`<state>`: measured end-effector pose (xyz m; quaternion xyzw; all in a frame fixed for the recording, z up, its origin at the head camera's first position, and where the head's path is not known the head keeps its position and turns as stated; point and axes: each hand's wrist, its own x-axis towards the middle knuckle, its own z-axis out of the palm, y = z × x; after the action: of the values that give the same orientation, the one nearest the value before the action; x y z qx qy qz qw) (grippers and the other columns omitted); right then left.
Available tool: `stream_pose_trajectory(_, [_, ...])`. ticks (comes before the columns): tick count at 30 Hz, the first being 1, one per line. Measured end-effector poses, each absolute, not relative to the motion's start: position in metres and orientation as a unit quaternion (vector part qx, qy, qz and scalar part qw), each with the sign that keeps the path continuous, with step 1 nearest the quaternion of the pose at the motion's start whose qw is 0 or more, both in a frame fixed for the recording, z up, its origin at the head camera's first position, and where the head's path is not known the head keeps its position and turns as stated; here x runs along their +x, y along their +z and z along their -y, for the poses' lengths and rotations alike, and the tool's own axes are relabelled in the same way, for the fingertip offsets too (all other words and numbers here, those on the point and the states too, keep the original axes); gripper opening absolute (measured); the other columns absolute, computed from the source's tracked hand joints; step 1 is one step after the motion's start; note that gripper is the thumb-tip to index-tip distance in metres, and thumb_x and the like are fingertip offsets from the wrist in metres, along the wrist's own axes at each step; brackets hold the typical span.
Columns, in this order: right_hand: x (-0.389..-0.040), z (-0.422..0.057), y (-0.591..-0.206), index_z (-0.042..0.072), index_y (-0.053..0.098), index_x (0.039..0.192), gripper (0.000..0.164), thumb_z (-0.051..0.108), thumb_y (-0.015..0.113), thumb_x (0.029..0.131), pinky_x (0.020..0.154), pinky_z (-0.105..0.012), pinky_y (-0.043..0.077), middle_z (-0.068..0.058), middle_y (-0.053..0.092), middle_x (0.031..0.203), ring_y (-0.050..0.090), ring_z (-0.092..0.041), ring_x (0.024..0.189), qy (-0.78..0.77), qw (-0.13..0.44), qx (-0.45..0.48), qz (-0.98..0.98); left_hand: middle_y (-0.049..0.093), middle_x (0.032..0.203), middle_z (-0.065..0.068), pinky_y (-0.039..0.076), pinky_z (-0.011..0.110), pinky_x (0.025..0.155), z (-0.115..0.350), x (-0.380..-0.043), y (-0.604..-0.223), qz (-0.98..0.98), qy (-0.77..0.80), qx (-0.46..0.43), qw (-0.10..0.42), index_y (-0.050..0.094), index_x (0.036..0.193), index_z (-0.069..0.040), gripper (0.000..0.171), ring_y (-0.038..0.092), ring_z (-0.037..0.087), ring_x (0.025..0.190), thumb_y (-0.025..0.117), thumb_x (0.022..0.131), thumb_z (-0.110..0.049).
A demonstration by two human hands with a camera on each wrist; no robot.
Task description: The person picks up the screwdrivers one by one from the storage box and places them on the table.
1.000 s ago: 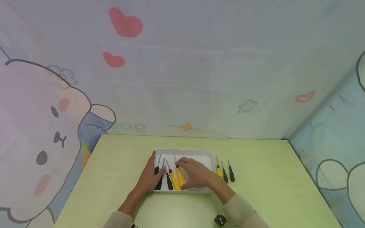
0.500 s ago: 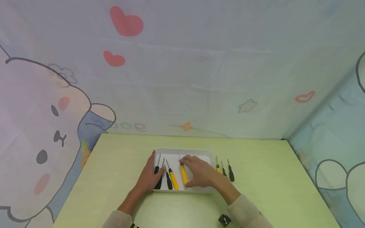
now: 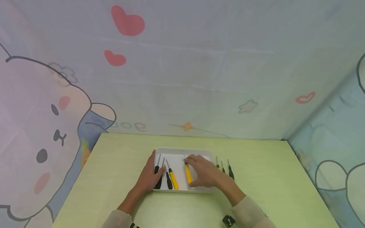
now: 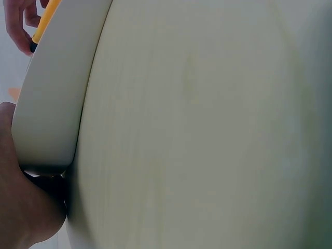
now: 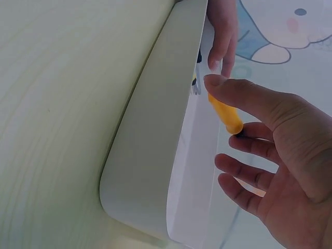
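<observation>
Head view: your right grip (image 3: 204, 172), pinching the yellow screwdriver (image 3: 188, 174), has moved it rightward within the white tray (image 3: 185, 191), seemingly separating it from the four other screwdrivers (image 3: 169, 182) there; your left grip (image 3: 149, 176) clamps the tray's left end.

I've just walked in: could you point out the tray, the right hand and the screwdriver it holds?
Tray (image 5: 146, 124), right wrist view: outer wall.
Right hand (image 3: 204, 172), head view: back of hand.
Screwdriver (image 5: 226, 114), right wrist view: yellow handle.
</observation>
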<state>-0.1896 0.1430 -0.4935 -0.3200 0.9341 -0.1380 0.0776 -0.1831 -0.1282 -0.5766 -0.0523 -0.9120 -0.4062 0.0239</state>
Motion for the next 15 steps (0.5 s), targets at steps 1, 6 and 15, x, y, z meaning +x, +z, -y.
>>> stream_pose_trajectory(1, [-0.1898, -0.144, -0.4939, 0.018, 0.045, 0.149, 0.092, 0.045, 0.087, 0.072, 0.109, -0.043, 0.041, -0.001, 0.042, 0.152, 0.042, -0.024, 0.136, -0.137, 0.077, -0.319, -0.935, 0.018, 0.164, 0.014, 0.025, 0.052, 0.117, 0.1282, -0.1831, -0.5772, 0.912, -0.406, -0.054, 0.026, 0.003, 0.161, -0.012, 0.087, 0.027, 0.032, 0.147, 0.058, 0.099, -0.037])
stream_pose_trajectory(6, [-0.1901, -0.1473, -0.495, 0.019, 0.044, 0.149, 0.092, 0.046, 0.086, 0.072, 0.109, -0.042, 0.041, -0.001, 0.041, 0.153, 0.042, -0.023, 0.136, -0.137, 0.076, -0.316, -0.936, 0.017, 0.164, 0.012, 0.024, 0.051, 0.118, 0.1288, -0.1829, -0.5799, 0.913, -0.405, -0.05, 0.018, 0.003, 0.161, -0.014, 0.086, 0.026, 0.031, 0.147, 0.057, 0.099, -0.04])
stream_pose_trajectory(15, [-0.1885, -0.1504, -0.4863, 0.016, 0.046, 0.148, 0.09, 0.044, 0.086, 0.073, 0.109, -0.043, 0.041, -0.003, 0.043, 0.151, 0.044, -0.025, 0.134, -0.147, 0.07, -0.312, -0.936, 0.016, 0.165, 0.01, 0.024, 0.049, 0.118, 0.1313, -0.1866, -0.5833, 0.913, -0.405, -0.054, 0.013, 0.0, 0.161, -0.018, 0.086, 0.023, 0.028, 0.148, 0.055, 0.1, -0.042])
